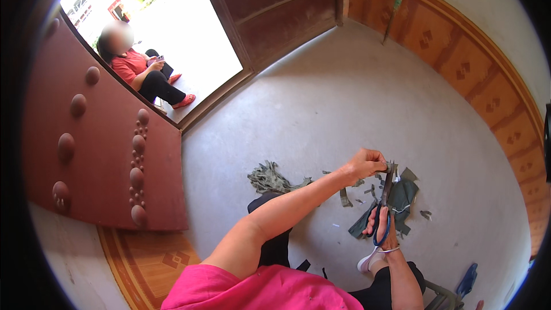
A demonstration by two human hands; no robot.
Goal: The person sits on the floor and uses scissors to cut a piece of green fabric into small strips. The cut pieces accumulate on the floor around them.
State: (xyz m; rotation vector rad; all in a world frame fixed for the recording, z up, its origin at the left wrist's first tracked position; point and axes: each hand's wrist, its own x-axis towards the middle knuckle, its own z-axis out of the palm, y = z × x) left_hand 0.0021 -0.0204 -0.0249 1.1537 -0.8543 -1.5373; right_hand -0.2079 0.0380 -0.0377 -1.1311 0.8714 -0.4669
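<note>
My left hand (366,164) reaches out in front of me and pinches a small piece of dark green cloth (391,167) between thumb and fingers. In my right hand (387,230) is a pair of scissors (386,193) with dark blue handles. The blades point away from me, and their tips are at the pinched cloth. Below them on the floor lie larger dark green cloth pieces (403,198) and several small scraps (345,198). A bundle of grey-green cloth strips (271,178) lies to the left, partly behind my left forearm.
A person (137,66) in a red top sits outside the doorway, holding a phone. The red door leaf (103,150) with round studs stands at left, a brown door panel (284,0) at the back. A broom (400,0) leans on the right wall. A blue object (467,280) lies lower right.
</note>
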